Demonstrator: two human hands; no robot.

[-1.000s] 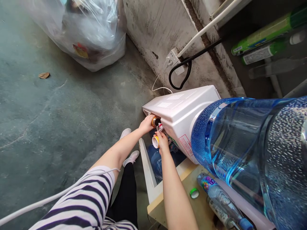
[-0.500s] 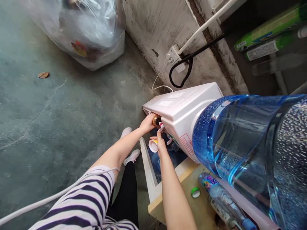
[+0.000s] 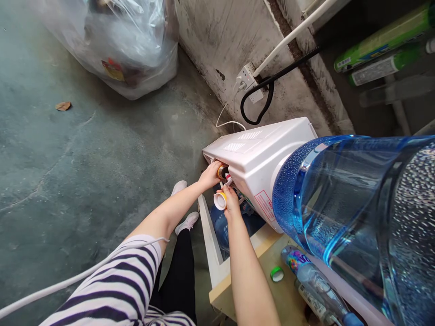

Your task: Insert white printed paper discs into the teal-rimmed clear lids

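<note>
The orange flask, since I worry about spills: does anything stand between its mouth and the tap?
Nothing visible does. The left hand holds the flask with its mouth close by the tap; the yellow cap in the right hand sits off to one side.

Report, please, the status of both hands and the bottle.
Left hand: gripping orange bottle by red-marked tap. Right hand: holding yellow cup, near tap. Hand and white dispenser partly hide bottle.

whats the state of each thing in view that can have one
Orange flask: open, held in left hand
Yellow cap: off, held in right hand
Red-ringed tap: flow can't be made out
Blue water jug: mounted on dispenser, level unclear
White plug: inserted in power strip
Plastic bag: bulging
Clear bottle: blue cap on
</note>
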